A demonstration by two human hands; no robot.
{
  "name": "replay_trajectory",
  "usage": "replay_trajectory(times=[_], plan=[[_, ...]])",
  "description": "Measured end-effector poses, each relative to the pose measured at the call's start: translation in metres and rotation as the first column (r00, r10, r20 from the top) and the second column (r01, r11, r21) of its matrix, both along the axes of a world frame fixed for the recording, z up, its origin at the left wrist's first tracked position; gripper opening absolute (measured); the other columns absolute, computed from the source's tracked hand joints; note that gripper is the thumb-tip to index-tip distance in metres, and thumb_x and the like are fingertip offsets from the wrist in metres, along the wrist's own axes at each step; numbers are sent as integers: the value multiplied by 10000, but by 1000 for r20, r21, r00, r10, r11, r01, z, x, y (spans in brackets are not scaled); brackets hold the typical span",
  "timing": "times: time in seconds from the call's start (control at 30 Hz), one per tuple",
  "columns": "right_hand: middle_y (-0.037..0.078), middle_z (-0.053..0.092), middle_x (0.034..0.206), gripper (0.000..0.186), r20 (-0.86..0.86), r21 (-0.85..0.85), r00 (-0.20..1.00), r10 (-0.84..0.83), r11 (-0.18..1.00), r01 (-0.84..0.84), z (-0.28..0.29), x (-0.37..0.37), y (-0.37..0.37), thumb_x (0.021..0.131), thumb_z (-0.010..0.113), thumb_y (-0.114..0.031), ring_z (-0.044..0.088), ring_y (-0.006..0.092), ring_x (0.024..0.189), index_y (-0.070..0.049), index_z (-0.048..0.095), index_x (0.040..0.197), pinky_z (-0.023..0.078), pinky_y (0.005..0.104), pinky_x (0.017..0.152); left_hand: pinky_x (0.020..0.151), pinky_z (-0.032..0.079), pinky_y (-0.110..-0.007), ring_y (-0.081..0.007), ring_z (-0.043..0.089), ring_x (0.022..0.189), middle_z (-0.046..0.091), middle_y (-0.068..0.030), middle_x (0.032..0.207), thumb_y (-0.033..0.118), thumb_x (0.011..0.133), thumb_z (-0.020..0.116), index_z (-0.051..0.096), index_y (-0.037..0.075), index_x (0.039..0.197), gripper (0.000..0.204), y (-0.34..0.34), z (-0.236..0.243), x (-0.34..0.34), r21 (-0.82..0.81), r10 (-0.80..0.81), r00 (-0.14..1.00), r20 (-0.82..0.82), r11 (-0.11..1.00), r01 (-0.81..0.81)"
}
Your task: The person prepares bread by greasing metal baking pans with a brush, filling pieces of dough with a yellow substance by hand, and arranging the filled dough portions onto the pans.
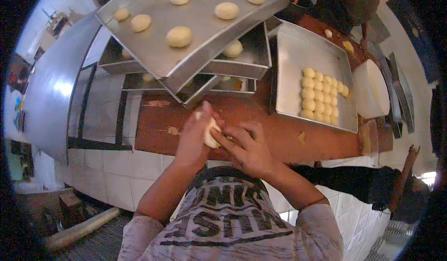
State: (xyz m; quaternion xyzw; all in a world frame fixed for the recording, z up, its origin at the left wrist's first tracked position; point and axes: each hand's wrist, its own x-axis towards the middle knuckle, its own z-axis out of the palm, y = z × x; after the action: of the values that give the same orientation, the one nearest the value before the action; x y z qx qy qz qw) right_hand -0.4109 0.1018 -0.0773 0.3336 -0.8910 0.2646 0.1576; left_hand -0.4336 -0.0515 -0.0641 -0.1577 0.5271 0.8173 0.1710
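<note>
A pale piece of dough (212, 137) is in my hands, close to the front edge of the reddish-brown table (156, 126). My left hand (192, 137) is wrapped around it from the left and partly hides it. From the right, my right hand (251, 150) closes onto the same dough, its fingers pressing into its near side. Ahead of my hands a metal tray (156, 49) carries several spaced dough balls (179, 36). It rests skewed on top of other trays (122, 66), which also hold dough balls.
To the right lies a large metal tray (301, 46) with several dough balls (319, 98) packed in rows. A white tub (371, 89) stands beyond it. One person (347, 4) is across the table; another person (368, 184) is at my right. A metal panel (56, 88) rises at left.
</note>
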Motion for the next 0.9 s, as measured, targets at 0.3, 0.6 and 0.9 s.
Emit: replay_trajectory(times=[0.3,0.6,0.9], plan=[[91,539,1013,232,486,-548,874,19,786,288,3,-16,17,695,676,-170,464,266,974,-137,653,923,351,425,852,829,402,-312,-174,533,910,567,-58,968,357,910,450,517,-5,1054,395,9,-14,25,-636,-391,739,-549,769,-65],[76,506,1114,283,318,-335,948,19,938,94,13,-6,20,731,662,-202,443,271,1045,-130,634,1003,348,404,886,744,432,-240,-113,537,859,548,-51,1003,358,913,449,515,19,1073,380,0,-21,27,-361,-341,907,-248,901,241],[59,559,997,356,-25,-196,1000,19,980,-23,14,14,17,668,704,-136,512,280,942,-126,620,1014,399,346,806,802,432,-293,-164,543,934,581,-101,994,440,917,385,500,15,1146,496,-17,-1,14,-497,-521,853,-27,748,441]])
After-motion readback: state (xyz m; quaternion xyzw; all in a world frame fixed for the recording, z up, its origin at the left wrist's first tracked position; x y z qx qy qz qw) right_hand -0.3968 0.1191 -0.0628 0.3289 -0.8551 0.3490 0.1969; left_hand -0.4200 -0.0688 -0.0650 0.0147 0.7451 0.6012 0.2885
